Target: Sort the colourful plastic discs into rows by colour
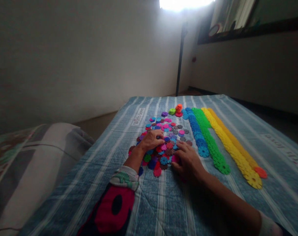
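Observation:
A loose pile of flower-shaped plastic discs (170, 152) in mixed pink, red, blue, purple and brown lies on the striped cloth. On the pile's left side rests my left hand (150, 140), its fingers bent, thumb and forefinger apart over the discs. My right hand (188, 159) reaches in from the right, thumb and fingers spread around a pink disc (175, 159) at the pile's edge. Neither hand visibly lifts a disc. Overlapping discs form long rows to the right: blue (194, 126), green (211, 146), yellow (227, 144) and orange (233, 136).
Beyond the pile stand a small orange stack (178, 108), light green discs (172, 111) and purple discs (164, 114). An orange-red disc (260, 172) lies at the orange row's near end. A lamp stand (180, 62) rises behind the striped bed cover (90, 193). Folded bedding (38, 170) sits left.

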`<state>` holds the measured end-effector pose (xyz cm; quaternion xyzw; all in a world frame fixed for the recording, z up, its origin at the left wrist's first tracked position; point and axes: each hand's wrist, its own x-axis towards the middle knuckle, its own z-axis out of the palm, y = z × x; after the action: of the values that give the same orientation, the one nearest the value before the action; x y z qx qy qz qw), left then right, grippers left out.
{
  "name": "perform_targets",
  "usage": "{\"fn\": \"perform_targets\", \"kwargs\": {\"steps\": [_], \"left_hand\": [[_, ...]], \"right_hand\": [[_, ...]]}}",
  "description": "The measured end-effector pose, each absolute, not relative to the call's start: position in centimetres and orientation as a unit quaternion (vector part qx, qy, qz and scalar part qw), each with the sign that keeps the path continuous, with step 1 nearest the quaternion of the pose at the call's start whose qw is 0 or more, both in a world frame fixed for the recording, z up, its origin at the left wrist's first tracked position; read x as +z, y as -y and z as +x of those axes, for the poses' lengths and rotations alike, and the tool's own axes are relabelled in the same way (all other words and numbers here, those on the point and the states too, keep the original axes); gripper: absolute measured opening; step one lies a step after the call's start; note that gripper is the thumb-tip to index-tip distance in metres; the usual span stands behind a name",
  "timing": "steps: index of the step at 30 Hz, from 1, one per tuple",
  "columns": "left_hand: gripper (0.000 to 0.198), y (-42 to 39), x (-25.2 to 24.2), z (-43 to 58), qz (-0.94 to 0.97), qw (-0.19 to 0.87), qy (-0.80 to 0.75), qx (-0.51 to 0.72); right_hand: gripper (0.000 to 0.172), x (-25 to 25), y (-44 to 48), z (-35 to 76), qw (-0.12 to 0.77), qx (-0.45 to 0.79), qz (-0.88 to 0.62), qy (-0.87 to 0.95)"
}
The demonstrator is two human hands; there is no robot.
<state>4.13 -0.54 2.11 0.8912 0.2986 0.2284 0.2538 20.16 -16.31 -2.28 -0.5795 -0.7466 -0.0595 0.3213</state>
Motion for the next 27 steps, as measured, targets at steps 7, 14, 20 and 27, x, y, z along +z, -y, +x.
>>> {"fn": "perform_targets", "kwargs": {"steps": [7, 14, 20, 27], "left_hand": [[0.004, 0.5, 2.2, 4.1, 0.895, 0.256, -0.293, 0.220], [0.002, 0.3, 1.9, 4.1, 0.892, 0.255, -0.294, 0.230], [0.002, 0.2, 1.9, 3.9, 0.888, 0.259, -0.299, 0.236], [0.007, 0.1, 2.0, 3.8, 0.885, 0.248, -0.298, 0.256]], "right_hand": [[0.020, -1.9, 16.5, 20.2, 0.332, -0.062, -0.564, 0.753], [0.015, -2.0, 16.8, 21.2, 0.373, -0.102, -0.572, 0.724], [0.015, -2.4, 16.9, 22.4, 0.377, -0.124, -0.590, 0.703], [0.013, -2.2, 17.1, 21.8, 0.371, -0.112, -0.575, 0.720]]}}
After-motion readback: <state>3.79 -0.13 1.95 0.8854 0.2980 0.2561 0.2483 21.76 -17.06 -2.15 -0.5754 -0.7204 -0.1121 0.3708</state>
